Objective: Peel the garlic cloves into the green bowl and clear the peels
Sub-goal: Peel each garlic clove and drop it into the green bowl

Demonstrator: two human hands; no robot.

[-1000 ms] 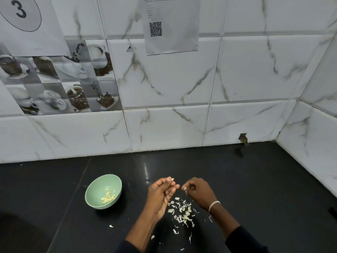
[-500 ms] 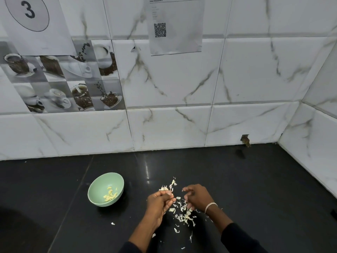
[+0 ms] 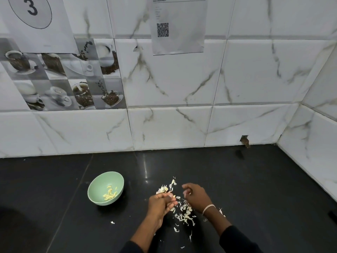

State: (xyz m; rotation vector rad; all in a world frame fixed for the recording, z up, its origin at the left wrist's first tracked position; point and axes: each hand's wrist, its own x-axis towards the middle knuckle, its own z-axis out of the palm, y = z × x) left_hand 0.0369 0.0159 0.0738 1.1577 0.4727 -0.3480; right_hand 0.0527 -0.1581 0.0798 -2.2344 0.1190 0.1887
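Hands are positioned lower than one second ago, close above the black counter (image 3: 255, 198) and over the scattered peels (image 3: 184, 213). Earlier they were raised with the fingertips nearly meeting; a clear gap is now seen between them. The left hand (image 3: 161, 203) is held with its fingers curled tightly inward round a garlic clove (image 3: 173, 195), of which only a pale tip is exposed at the fingertips. The right hand (image 3: 196, 196), with a bracelet (image 3: 208, 208) at the wrist, is shown with its fingers curled; whether anything is pinched in them cannot be told. A clump of skins (image 3: 165, 188), not seen a second ago, is exposed just beyond the left hand. The green bowl (image 3: 94, 185) is unchanged in position on the counter, left of both hands, with peeled cloves (image 3: 110, 193) lying in it. One stray flake (image 3: 112, 222) lies near the bowl.
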